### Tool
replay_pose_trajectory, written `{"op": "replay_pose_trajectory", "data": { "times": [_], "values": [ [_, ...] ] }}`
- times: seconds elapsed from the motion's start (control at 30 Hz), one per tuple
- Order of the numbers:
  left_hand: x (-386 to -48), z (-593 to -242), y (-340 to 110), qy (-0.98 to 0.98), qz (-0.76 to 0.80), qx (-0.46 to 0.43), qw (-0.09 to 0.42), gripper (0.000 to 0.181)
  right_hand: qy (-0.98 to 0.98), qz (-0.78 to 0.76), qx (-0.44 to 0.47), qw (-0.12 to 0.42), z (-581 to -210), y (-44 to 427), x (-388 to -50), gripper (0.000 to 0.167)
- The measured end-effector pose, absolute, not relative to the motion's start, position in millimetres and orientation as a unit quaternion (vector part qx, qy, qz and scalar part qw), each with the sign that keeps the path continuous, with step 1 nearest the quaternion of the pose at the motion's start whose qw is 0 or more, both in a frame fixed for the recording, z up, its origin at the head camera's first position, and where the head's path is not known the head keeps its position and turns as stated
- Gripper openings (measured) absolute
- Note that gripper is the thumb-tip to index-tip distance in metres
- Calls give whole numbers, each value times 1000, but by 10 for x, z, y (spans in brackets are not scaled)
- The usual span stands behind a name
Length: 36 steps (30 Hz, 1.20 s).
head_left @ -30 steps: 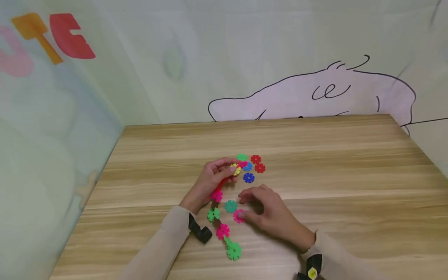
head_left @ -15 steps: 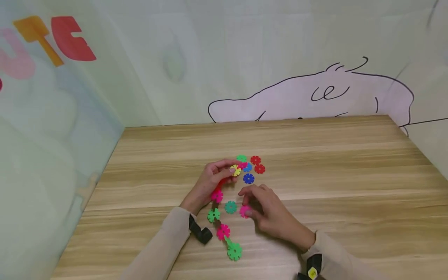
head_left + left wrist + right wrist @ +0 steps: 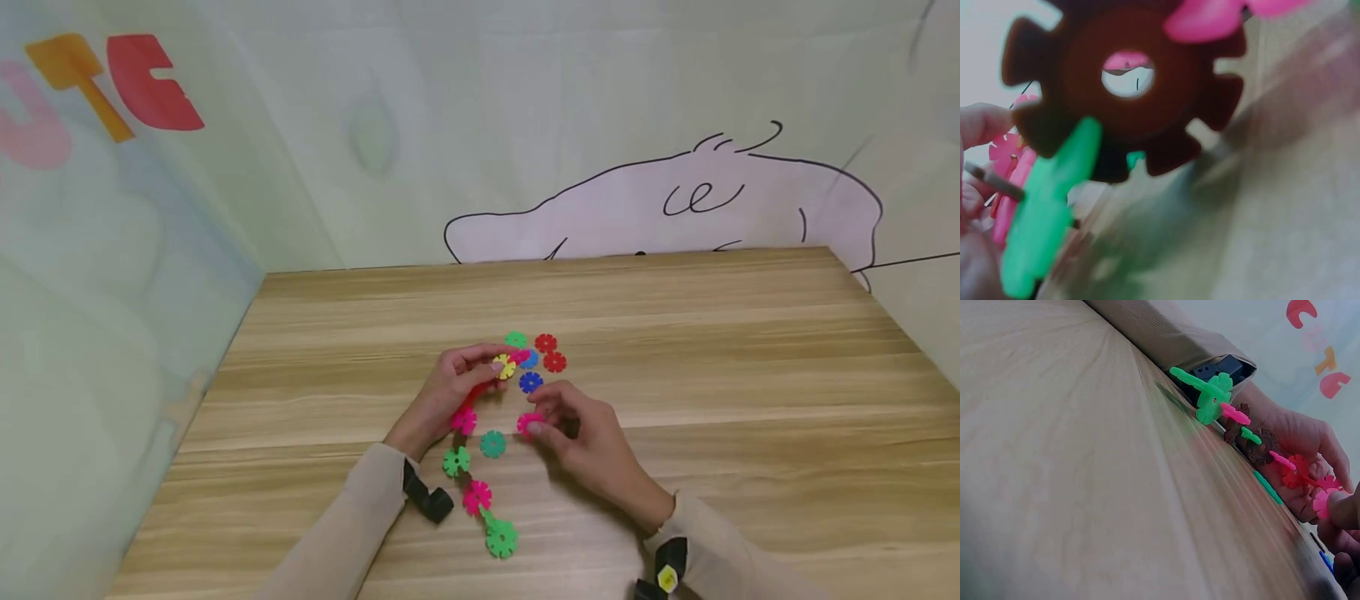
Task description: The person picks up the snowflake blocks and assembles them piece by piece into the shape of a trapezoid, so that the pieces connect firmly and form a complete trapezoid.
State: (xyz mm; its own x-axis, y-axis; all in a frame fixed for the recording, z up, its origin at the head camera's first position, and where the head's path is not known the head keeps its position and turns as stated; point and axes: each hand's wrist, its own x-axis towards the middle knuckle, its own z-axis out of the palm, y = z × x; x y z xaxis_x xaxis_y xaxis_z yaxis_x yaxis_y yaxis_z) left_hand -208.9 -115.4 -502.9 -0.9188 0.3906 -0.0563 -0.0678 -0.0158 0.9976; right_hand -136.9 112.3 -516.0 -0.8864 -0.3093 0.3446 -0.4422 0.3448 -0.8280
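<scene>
My left hand [image 3: 442,396] holds the upper end of a chain of slotted snowflake discs. The yellow disc [image 3: 505,367] is between its thumb and fingers, and a pink disc [image 3: 519,357] joins it. From there the chain runs toward me through red, pink, brown and green pieces to a green end disc [image 3: 502,539]. In the left wrist view a brown disc [image 3: 1082,81] looms close, slotted into green and pink ones. My right hand [image 3: 600,437] pinches a loose pink disc [image 3: 527,425] between thumb and finger, right of the chain; the right wrist view shows this pink disc [image 3: 1321,505] too.
A loose teal disc [image 3: 492,444] lies between chain and right hand. Beyond the hands lie a dark blue disc [image 3: 530,382], a light blue disc [image 3: 531,360], a green disc [image 3: 516,340] and two red discs [image 3: 546,342]. A printed backdrop [image 3: 375,208] borders the wooden table [image 3: 712,333].
My right hand has picked up the pink disc from beside the teal one and moved it right and away from me. The left hand and chain have stayed nearly still.
</scene>
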Motion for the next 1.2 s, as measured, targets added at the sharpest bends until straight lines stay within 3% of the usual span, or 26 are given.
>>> {"op": "replay_pose_trajectory", "data": {
  "times": [0.23, 0.43, 0.73, 1.2],
  "values": [
    [-2096, -5054, -1137, 699, 688, 113, 158, 36, -807, 545, 219, 64, -5163, 1129, -1389, 24],
    [-2090, -5043, -1119, 706, 680, 114, 158, 36, -795, 571, 176, 107, -5146, 1169, -1519, 14],
    [-2095, -5057, -1108, 705, 682, 114, 160, 35, -771, 605, 115, 159, -5135, 1168, -1739, 18],
    [-2086, -5064, -1099, 708, 677, 115, 166, 33, -740, 636, 148, 164, -5115, 1111, -1884, 20]
  ]
}}
